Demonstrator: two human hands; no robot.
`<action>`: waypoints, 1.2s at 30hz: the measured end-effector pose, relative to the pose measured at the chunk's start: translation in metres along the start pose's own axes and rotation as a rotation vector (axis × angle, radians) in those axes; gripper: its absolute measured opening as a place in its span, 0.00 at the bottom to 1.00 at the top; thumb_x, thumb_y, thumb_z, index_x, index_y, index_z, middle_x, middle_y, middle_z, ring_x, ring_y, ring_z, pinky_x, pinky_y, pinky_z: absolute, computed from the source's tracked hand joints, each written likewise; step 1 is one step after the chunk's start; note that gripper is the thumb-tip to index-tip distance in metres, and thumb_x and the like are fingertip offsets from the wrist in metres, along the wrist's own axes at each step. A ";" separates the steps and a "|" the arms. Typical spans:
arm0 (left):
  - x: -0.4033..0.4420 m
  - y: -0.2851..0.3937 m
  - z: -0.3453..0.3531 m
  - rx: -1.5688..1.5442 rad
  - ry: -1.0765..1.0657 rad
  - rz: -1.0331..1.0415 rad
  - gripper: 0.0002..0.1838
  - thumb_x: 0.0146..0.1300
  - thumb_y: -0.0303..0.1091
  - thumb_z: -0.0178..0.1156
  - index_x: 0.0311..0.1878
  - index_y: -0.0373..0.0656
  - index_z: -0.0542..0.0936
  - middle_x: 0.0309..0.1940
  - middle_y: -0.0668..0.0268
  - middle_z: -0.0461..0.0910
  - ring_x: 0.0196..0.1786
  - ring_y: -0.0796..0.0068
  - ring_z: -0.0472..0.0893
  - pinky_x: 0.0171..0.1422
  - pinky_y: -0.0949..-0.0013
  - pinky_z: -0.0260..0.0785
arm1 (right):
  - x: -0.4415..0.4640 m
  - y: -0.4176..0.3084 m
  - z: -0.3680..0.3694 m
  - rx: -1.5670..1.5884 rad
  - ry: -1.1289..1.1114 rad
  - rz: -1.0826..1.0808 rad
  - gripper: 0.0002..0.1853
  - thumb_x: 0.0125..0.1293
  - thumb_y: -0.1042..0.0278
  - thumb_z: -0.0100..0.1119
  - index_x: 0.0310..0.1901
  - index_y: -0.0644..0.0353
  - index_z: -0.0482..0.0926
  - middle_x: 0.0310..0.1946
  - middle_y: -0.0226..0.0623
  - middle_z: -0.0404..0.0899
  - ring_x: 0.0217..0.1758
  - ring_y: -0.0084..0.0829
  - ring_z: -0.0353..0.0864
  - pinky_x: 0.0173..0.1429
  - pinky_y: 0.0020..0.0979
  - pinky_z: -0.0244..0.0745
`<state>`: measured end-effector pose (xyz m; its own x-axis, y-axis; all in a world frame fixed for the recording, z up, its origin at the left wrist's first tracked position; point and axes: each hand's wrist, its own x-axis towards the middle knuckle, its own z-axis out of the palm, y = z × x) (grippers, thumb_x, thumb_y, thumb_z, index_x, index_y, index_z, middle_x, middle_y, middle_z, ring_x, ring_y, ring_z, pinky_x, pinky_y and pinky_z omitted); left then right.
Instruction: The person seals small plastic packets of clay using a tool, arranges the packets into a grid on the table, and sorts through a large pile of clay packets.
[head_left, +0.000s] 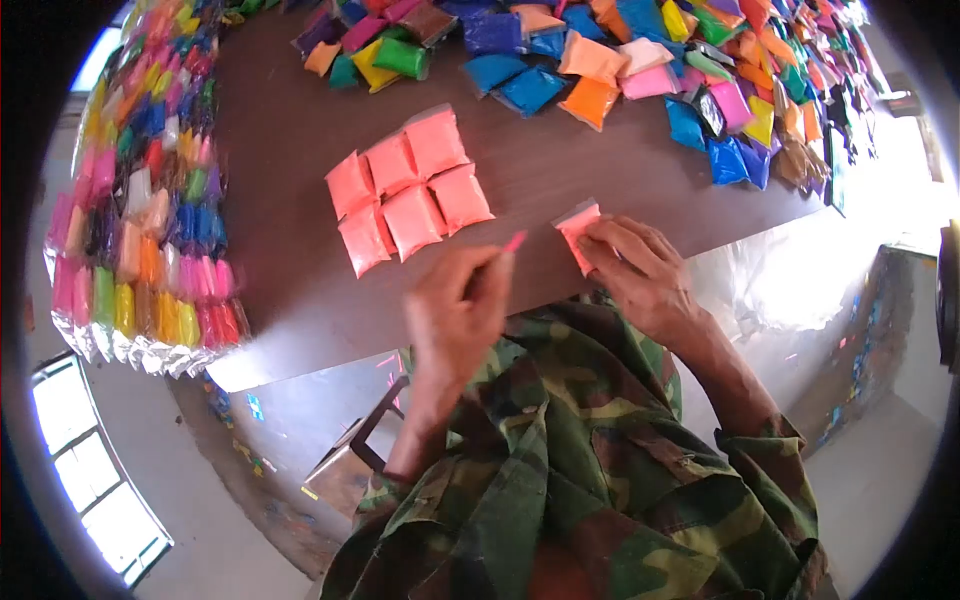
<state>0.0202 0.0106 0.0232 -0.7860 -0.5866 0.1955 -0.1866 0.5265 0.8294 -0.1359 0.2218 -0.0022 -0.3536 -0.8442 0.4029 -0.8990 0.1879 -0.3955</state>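
Observation:
Near the table's front edge, my right hand (637,268) holds a small coral-pink packet (577,232) between thumb and fingers. My left hand (458,305), slightly blurred, is closed in a pinch on a small bright pink piece (515,241) that sticks out past its fingertips. Beyond my left hand, several coral-pink packets (412,213) lie flat on the brown table (290,250), side by side in two rows. A gap separates my two hands.
Stacked packets of many colours (150,240) line the left side of the table. Loose coloured packets (593,57) are heaped at the back and right. A brown stool or box (345,470) stands below the table's front edge.

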 end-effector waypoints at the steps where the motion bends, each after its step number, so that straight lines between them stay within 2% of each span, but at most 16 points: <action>1: 0.003 0.006 0.018 -0.028 -0.057 -0.015 0.05 0.73 0.29 0.74 0.43 0.37 0.89 0.31 0.64 0.87 0.32 0.78 0.81 0.38 0.68 0.73 | -0.002 0.000 -0.002 0.013 -0.001 0.006 0.21 0.64 0.73 0.71 0.59 0.62 0.87 0.65 0.40 0.81 0.68 0.45 0.85 0.70 0.47 0.83; 4: 0.012 0.005 0.052 0.011 -0.132 0.055 0.05 0.72 0.27 0.74 0.44 0.36 0.88 0.33 0.58 0.87 0.32 0.70 0.85 0.39 0.64 0.76 | -0.003 -0.006 -0.005 0.046 -0.029 0.048 0.21 0.64 0.73 0.68 0.60 0.62 0.86 0.65 0.39 0.80 0.70 0.45 0.83 0.71 0.47 0.81; 5: 0.013 0.003 0.057 0.079 -0.138 0.091 0.04 0.72 0.26 0.73 0.43 0.37 0.87 0.33 0.56 0.87 0.32 0.63 0.86 0.40 0.62 0.78 | -0.004 -0.006 -0.006 0.056 -0.028 0.044 0.21 0.64 0.73 0.68 0.60 0.62 0.86 0.65 0.39 0.80 0.70 0.44 0.83 0.72 0.47 0.81; 8: 0.021 -0.001 0.057 0.118 -0.180 0.114 0.05 0.71 0.28 0.71 0.40 0.41 0.84 0.33 0.56 0.87 0.33 0.48 0.87 0.37 0.51 0.77 | -0.003 -0.005 -0.001 0.085 0.007 0.044 0.22 0.64 0.73 0.71 0.60 0.62 0.86 0.64 0.39 0.81 0.68 0.44 0.84 0.70 0.47 0.80; 11: 0.033 -0.007 0.053 0.254 -0.258 0.165 0.06 0.72 0.29 0.72 0.39 0.42 0.83 0.33 0.56 0.87 0.34 0.48 0.87 0.38 0.50 0.77 | -0.001 -0.007 0.008 0.111 0.079 0.082 0.21 0.65 0.73 0.75 0.60 0.62 0.88 0.62 0.39 0.83 0.64 0.44 0.86 0.67 0.47 0.81; 14: 0.041 -0.001 0.052 0.308 -0.279 0.133 0.07 0.71 0.28 0.74 0.39 0.38 0.85 0.29 0.57 0.86 0.30 0.61 0.85 0.37 0.58 0.76 | -0.003 -0.010 0.012 0.115 0.123 0.107 0.20 0.66 0.72 0.74 0.60 0.61 0.87 0.62 0.38 0.82 0.65 0.42 0.85 0.67 0.46 0.80; 17: 0.048 0.000 0.052 0.338 -0.281 0.156 0.07 0.71 0.29 0.73 0.38 0.39 0.86 0.30 0.57 0.86 0.31 0.61 0.85 0.38 0.59 0.76 | -0.006 -0.011 0.016 0.111 0.156 0.123 0.21 0.66 0.70 0.72 0.60 0.60 0.85 0.62 0.37 0.81 0.67 0.39 0.84 0.69 0.46 0.79; 20: 0.058 0.001 0.053 0.382 -0.233 0.201 0.06 0.72 0.30 0.70 0.38 0.42 0.84 0.34 0.58 0.87 0.36 0.51 0.87 0.41 0.51 0.78 | -0.008 -0.013 0.019 0.107 0.168 0.143 0.21 0.66 0.70 0.72 0.61 0.61 0.85 0.62 0.37 0.82 0.67 0.39 0.84 0.70 0.46 0.78; 23: 0.064 0.017 0.054 0.251 -0.296 0.149 0.06 0.72 0.29 0.72 0.40 0.38 0.86 0.32 0.58 0.87 0.34 0.61 0.87 0.40 0.58 0.76 | -0.011 -0.014 0.021 0.086 0.177 0.144 0.21 0.67 0.70 0.71 0.61 0.61 0.85 0.63 0.37 0.82 0.68 0.39 0.83 0.71 0.46 0.78; 26: 0.068 0.019 0.061 0.221 -0.450 0.261 0.05 0.73 0.30 0.71 0.41 0.39 0.86 0.33 0.57 0.87 0.35 0.57 0.88 0.41 0.57 0.78 | -0.012 -0.013 0.023 0.083 0.193 0.139 0.22 0.66 0.71 0.71 0.62 0.61 0.85 0.64 0.38 0.82 0.69 0.39 0.83 0.72 0.46 0.78; 29: 0.083 0.029 0.063 0.348 -0.495 0.446 0.06 0.73 0.31 0.69 0.41 0.39 0.86 0.34 0.57 0.87 0.37 0.55 0.88 0.42 0.56 0.78 | -0.013 -0.012 0.027 0.088 0.192 0.145 0.23 0.64 0.72 0.70 0.62 0.62 0.85 0.65 0.39 0.82 0.69 0.40 0.83 0.73 0.46 0.77; 31: 0.092 0.021 0.070 0.339 -0.501 0.434 0.06 0.73 0.31 0.69 0.41 0.39 0.86 0.35 0.56 0.86 0.38 0.54 0.88 0.42 0.55 0.78 | -0.013 -0.012 0.027 0.076 0.195 0.130 0.24 0.61 0.72 0.70 0.61 0.62 0.85 0.65 0.40 0.82 0.69 0.41 0.83 0.73 0.46 0.77; 34: 0.096 0.017 0.069 0.326 -0.482 0.367 0.06 0.73 0.32 0.69 0.41 0.39 0.86 0.35 0.56 0.86 0.38 0.52 0.88 0.42 0.55 0.78 | -0.010 -0.016 0.021 0.098 0.188 0.170 0.20 0.65 0.73 0.77 0.58 0.62 0.89 0.60 0.39 0.85 0.64 0.44 0.86 0.69 0.47 0.82; 36: 0.096 0.018 0.067 0.279 -0.535 0.353 0.06 0.72 0.32 0.70 0.42 0.40 0.86 0.35 0.56 0.86 0.38 0.51 0.87 0.42 0.54 0.78 | -0.010 -0.015 0.024 0.091 0.199 0.158 0.24 0.60 0.73 0.73 0.60 0.63 0.87 0.62 0.40 0.83 0.66 0.42 0.84 0.71 0.46 0.79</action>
<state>-0.0983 0.0051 0.0220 -0.9964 -0.0058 0.0848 0.0450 0.8101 0.5846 -0.1131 0.2158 -0.0199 -0.5393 -0.6910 0.4814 -0.8051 0.2554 -0.5354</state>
